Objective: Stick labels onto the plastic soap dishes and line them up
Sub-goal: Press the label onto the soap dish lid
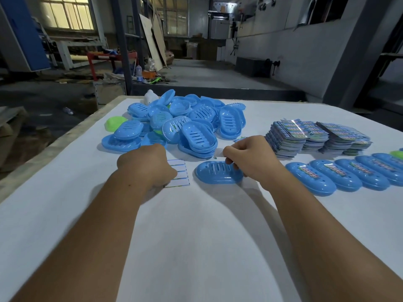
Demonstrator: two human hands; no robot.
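The right hand (pixel 246 155) has its grip curled on the far edge of a blue soap dish (pixel 218 175) lying on the desk (pixel 196 236). The left hand (pixel 150 166) is curled on a label sheet (pixel 180 173) just beside it. This dish shows no label yet. The label may go on crooked if the dish slides. The row of labeled dishes (pixel 340 174) waits at the right.

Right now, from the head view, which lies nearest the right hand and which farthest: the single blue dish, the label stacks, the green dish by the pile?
1. Single blue dish, under the right hand.
2. Label stacks, to its right.
3. Green dish, far left beside the pile.
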